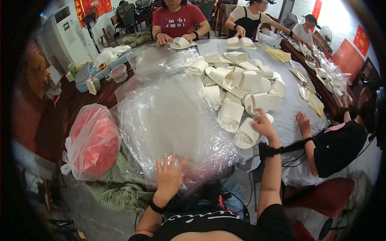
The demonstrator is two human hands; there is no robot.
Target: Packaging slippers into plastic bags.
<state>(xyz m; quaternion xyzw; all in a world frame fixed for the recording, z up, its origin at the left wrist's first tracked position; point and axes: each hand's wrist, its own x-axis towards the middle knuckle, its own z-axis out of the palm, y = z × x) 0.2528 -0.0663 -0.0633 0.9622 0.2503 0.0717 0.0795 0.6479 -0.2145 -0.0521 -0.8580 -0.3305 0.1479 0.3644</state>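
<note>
My left hand (169,176) lies flat, fingers spread, on the near edge of a wide stack of clear plastic bags (169,116). It grips nothing. At the near edge of the slipper pile, my right hand (264,125) has its fingers bent at the strap of a white slide slipper (246,133); one finger points toward the pile. The far side of that grip is partly hidden. Many more white slippers (245,80) are heaped to the right of the bags, some lying across each other.
A knotted clear bag of pink material (94,140) stands at the left. Across the table, one person's hands touch a slipper (181,43); another holds a slipper pair (240,42). At right, a co-worker's hand (303,123) rests near yellow packets (315,104). A plastic tub (118,74) stands far left.
</note>
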